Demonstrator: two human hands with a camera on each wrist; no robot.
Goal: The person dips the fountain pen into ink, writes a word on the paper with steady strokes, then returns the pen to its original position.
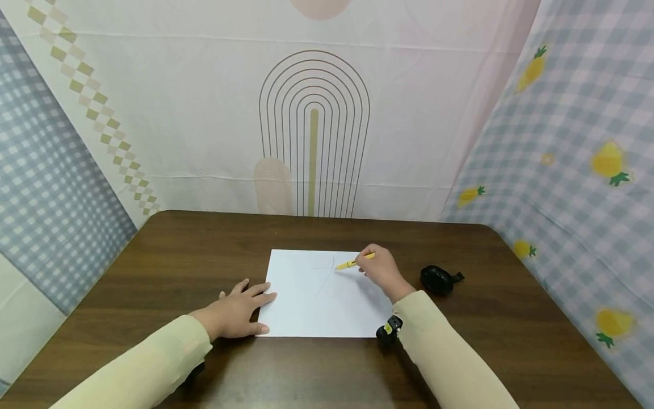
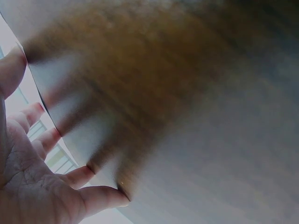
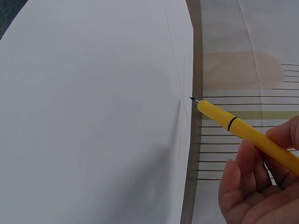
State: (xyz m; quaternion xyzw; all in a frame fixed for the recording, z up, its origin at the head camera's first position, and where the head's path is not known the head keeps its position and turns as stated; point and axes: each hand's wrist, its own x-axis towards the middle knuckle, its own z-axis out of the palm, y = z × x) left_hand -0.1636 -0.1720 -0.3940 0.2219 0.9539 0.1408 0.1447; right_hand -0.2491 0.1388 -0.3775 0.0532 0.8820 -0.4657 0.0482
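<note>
A white sheet of paper (image 1: 306,318) lies on the brown table, with a few thin lines drawn on its upper middle. My right hand (image 1: 382,270) pinches a yellow fountain pen (image 1: 347,264) over the sheet's upper right part. In the right wrist view the dark nib of the fountain pen (image 3: 254,137) is by the drawn lines, and its tip looks slightly apart from its shadow. With fingers spread, my left hand (image 1: 232,312) rests at the sheet's left edge, its fingertips on the paper. The left wrist view shows the palm of the left hand (image 2: 32,186) from below.
A black oval object with a short tab (image 1: 436,280) lies on the table (image 1: 204,244) to the right of the paper. A patterned white cloth (image 1: 204,113) hangs behind the table. Checked cloths hang on both sides, the right checked cloth (image 1: 562,199) printed with yellow fruit.
</note>
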